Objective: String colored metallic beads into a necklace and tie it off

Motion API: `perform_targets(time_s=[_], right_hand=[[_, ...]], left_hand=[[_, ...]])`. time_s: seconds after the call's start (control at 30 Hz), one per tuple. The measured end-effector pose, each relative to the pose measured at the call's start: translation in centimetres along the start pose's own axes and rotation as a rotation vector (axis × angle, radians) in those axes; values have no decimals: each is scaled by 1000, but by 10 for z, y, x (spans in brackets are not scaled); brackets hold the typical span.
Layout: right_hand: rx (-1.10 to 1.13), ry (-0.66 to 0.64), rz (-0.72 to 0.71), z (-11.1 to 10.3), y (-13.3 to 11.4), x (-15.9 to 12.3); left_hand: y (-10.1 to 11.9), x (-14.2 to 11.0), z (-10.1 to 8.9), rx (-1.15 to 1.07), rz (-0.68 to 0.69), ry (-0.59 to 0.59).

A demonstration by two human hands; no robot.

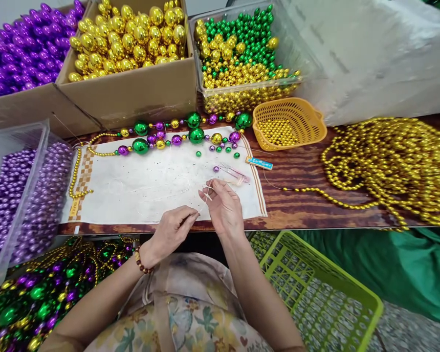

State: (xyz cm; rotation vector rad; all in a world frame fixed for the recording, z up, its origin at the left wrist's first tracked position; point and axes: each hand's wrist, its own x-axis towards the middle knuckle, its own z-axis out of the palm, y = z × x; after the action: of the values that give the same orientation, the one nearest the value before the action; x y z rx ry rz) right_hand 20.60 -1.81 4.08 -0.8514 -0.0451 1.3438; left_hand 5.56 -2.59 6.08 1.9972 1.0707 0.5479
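Over the front of the white towel (pixel 124 195), my two hands are close together with a thin pale thread (pixel 207 194) between them. My left hand (pixel 174 230) is closed, thumb and forefinger pinching an end of the thread. Palm turned up, my right hand (pixel 223 208) pinches the thread between thumb and fingertips. Just beyond it lie a purple bead (pixel 216 169) and a pair of small clear-and-pink snips (pixel 236 173). A strand of green, purple and gold beads (pixel 176 140) stretches along the towel's far side, doubled back, with several loose small beads near its right end.
Boxes of purple beads (pixel 29 46) and gold beads (pixel 132 39) stand behind. A clear bin (pixel 242 90) holds green and gold beads. An orange basket (pixel 315 127) and piled gold bead strings (pixel 392 166) are right. Below sits a green crate (pixel 337 288); a tub of lilac beads (pixel 40 195) is left.
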Motion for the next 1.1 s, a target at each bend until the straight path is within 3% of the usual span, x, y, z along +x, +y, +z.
perform_targets(time_s=[0.27, 0.5, 0.63, 0.7, 0.8, 0.97, 1.1], right_hand=[[9, -8, -21, -8, -4, -1], [-36, -125, -32, -25, -20, 0], [11, -123, -56, -40, -37, 3], [40, -105, -47, -50, -47, 3], [63, -81, -15, -65, -59, -3], [51, -124, 56, -80, -67, -17], [69, -113, 73, -91, -66, -24]], left_hand=[[2, 4, 6, 64, 26, -92], [3, 20, 12, 208, 182, -173], [6, 39, 9, 304, 238, -254], [9, 62, 8, 310, 232, -175], [20, 117, 15, 370, 248, -45], [43, 213, 59, 773, 254, -184], [47, 248, 87, 1017, 275, -254]])
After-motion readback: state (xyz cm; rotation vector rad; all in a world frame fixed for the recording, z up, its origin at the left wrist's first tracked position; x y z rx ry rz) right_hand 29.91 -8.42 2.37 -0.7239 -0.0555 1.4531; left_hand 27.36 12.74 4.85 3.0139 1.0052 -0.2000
